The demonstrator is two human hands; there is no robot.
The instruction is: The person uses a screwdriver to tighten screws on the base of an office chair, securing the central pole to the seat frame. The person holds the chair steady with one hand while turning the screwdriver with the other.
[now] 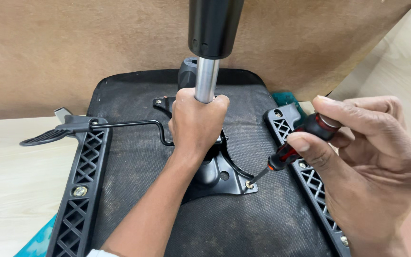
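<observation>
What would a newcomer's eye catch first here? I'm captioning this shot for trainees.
Centre frame, the left hand grips a shiny cylinder rising from a black plate on an upturned seat. At right, the right hand holds a red-and-black screwdriver, tip on a screw at the plate's corner.

The left hand (198, 124) reaches forward on a straight forearm, its fingers curled into a tight fist-like grip, while the right hand (362, 157) sits low at the right, thumb and fingers (310, 145) pinched together.
</observation>
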